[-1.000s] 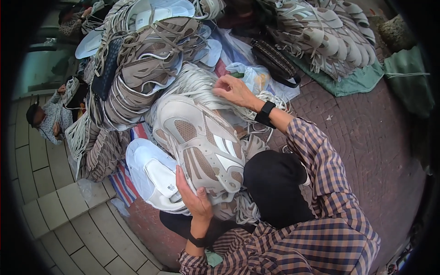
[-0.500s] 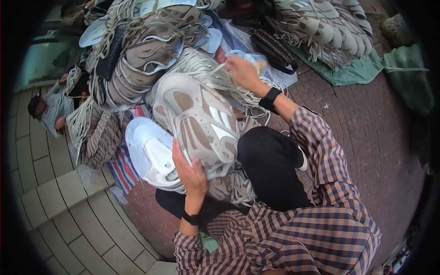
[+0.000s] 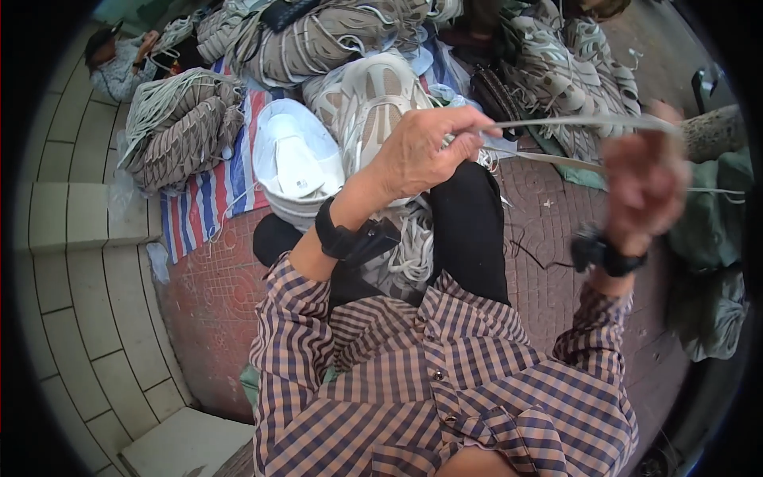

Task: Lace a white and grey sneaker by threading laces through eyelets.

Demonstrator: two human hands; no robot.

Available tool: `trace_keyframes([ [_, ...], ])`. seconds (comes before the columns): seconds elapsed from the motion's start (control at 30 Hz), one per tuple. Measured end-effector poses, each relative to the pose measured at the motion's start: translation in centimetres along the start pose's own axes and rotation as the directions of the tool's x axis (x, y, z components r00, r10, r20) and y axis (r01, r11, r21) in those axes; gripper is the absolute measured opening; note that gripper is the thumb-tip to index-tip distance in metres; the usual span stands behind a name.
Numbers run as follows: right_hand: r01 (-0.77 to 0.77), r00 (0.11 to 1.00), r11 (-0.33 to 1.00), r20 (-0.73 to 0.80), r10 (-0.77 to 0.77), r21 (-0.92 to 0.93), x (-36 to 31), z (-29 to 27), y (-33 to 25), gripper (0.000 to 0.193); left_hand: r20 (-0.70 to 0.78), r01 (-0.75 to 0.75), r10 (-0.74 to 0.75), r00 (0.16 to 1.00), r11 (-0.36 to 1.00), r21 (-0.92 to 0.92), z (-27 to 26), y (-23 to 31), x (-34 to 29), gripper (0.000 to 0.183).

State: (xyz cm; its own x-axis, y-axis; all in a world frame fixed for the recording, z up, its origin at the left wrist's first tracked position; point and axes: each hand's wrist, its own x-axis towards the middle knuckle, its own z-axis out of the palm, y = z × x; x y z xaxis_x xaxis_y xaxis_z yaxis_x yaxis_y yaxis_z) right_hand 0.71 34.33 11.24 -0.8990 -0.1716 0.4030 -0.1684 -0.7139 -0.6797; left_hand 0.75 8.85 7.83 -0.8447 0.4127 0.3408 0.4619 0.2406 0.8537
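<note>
White lace (image 3: 572,122) runs sideways, upper right, from the pinching left hand (image 3: 425,151) to the right hand (image 3: 645,181); latter's blurred grip unclear.

Lace (image 3: 572,121) now stretched out to the right

On my feed, the left hand (image 3: 421,151) has come off the side of the beige shoe (image 3: 385,95) and now pinches the lace between its fingertips. The right hand (image 3: 648,179), a second ago at the bundle of laces, has swung far out to the right and shows blurred, with two pale strands spanning the gap. My view has shifted too: the shoe piles (image 3: 306,54) sit higher in it.
</note>
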Motion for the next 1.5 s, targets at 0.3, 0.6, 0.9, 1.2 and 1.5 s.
trace_keyframes([
  [0.3,0.086,0.996,0.831,-0.043,-0.075,0.549,-5.7,-3.4,-9.5,0.012,0.055,0.033,0.033,0.998,0.47,-0.882,-9.2,-1.3,-15.8,0.026],
  [0.6,-0.213,0.849,0.829,-0.321,0.419,0.518,-8.1,-20.8,0.6,0.027,-0.572,-0.6,-0.351,0.741,0.036,-0.799,-19.8,-6.9,-33.8,0.019],
  [0.9,-0.34,0.536,0.938,-0.805,0.254,0.069,-10.5,-33.9,-4.4,0.038,-0.634,-0.614,-0.762,0.132,0.439,-0.656,-30.3,-4.2,-60.3,0.038],
  [1.2,-0.01,0.396,0.999,-0.918,0.039,0.038,-22.8,-42.3,-18.0,0.028,-0.897,0.048,-0.424,-0.124,0.9,-0.433,-39.0,5.6,-64.6,0.043],
  [1.5,-0.252,0.555,0.947,-0.832,-0.027,-0.199,-24.8,-42.7,-11.9,0.028,-0.675,0.308,-0.682,0.283,0.731,-0.609,-37.9,17.3,-64.5,0.045],
])
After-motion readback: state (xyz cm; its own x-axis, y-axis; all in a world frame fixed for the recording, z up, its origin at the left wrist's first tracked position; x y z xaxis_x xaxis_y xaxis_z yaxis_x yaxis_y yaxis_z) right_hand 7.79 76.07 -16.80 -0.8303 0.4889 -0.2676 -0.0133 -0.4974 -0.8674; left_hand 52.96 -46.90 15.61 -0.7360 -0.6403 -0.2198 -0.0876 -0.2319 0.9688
